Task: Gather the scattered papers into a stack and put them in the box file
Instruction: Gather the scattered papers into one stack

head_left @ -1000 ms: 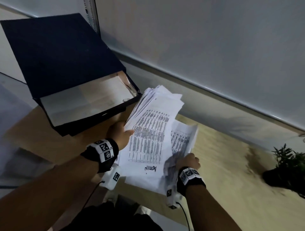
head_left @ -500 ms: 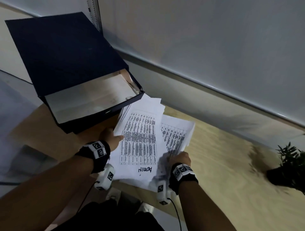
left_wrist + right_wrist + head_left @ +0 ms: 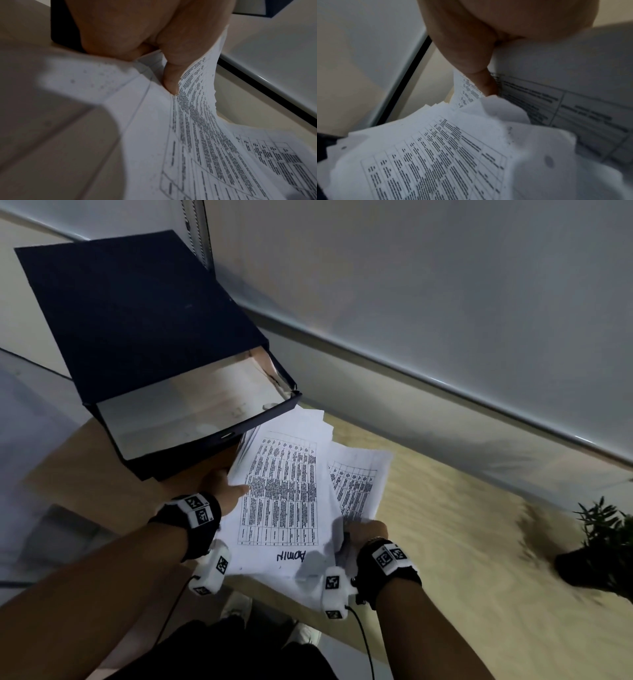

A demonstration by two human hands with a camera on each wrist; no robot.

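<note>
Both hands grip a loose stack of printed papers (image 3: 284,498) above the wooden table (image 3: 462,542): left hand (image 3: 222,491) pinching the left edge, thumb on top; right hand (image 3: 366,534) clasping the near right corner. The stack's far edge lies just beside the open box file (image 3: 144,337).

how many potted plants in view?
1. The plant stands at the desk's far right edge, apart from the papers and box file; part of it is cut off by the frame.
</note>
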